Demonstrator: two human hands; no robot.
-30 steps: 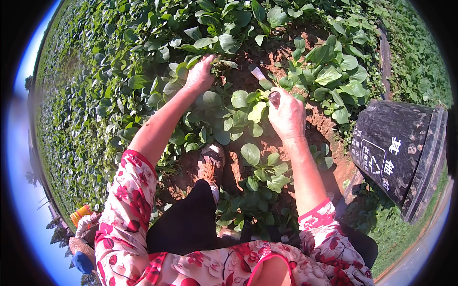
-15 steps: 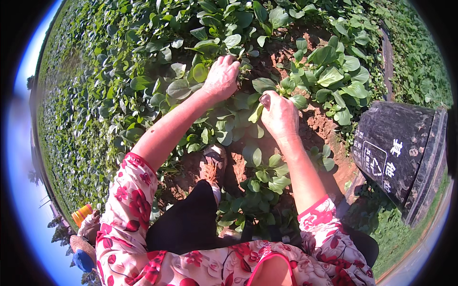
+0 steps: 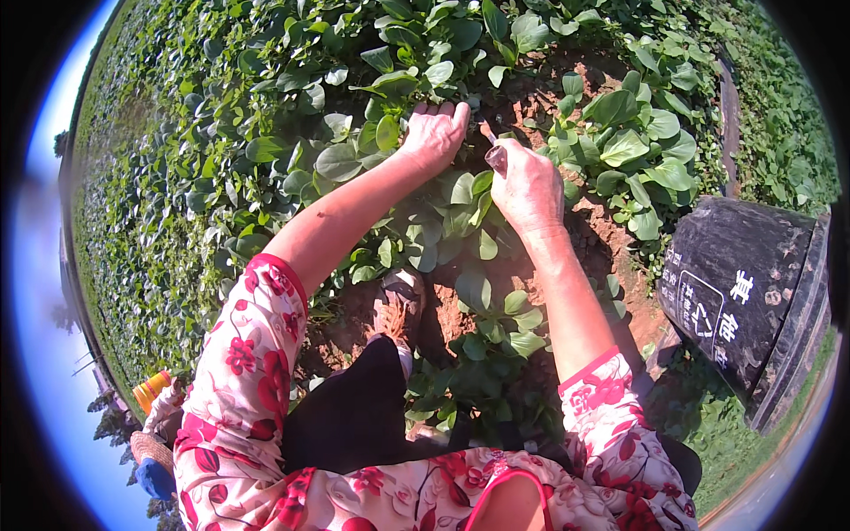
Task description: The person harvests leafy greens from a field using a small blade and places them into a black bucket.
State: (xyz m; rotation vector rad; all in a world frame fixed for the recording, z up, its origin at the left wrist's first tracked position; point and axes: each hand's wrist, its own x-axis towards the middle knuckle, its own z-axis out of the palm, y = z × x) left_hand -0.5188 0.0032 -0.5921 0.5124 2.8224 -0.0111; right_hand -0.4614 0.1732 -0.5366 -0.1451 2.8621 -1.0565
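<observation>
My left hand (image 3: 436, 139) reaches into low leafy greens (image 3: 387, 133), back of the hand up. Its fingers are bent and close together, with their tips hidden among the leaves, so what they grip cannot be made out. Just to its right, my right hand (image 3: 529, 189) is shut around a small hand tool (image 3: 497, 160). The worn, dark end of its handle sticks out of the fist, and a thin part shows beyond it; the tool's exact kind is unclear. A broad-leaved bok choy-like plant (image 3: 627, 146) grows right of my hands, apart from them.
A black plastic bin (image 3: 744, 283) lies tilted at the right. Reddish soil (image 3: 611, 234) shows between the plants. My shoe (image 3: 398, 305) stands among the greens. At the far lower left are another person in a straw hat (image 3: 149, 450) and a yellow-orange bucket (image 3: 152, 389).
My left hand has shifted right, nearer my right hand. The right hand has moved slightly right, and a thin part of the tool now shows past the fist.
</observation>
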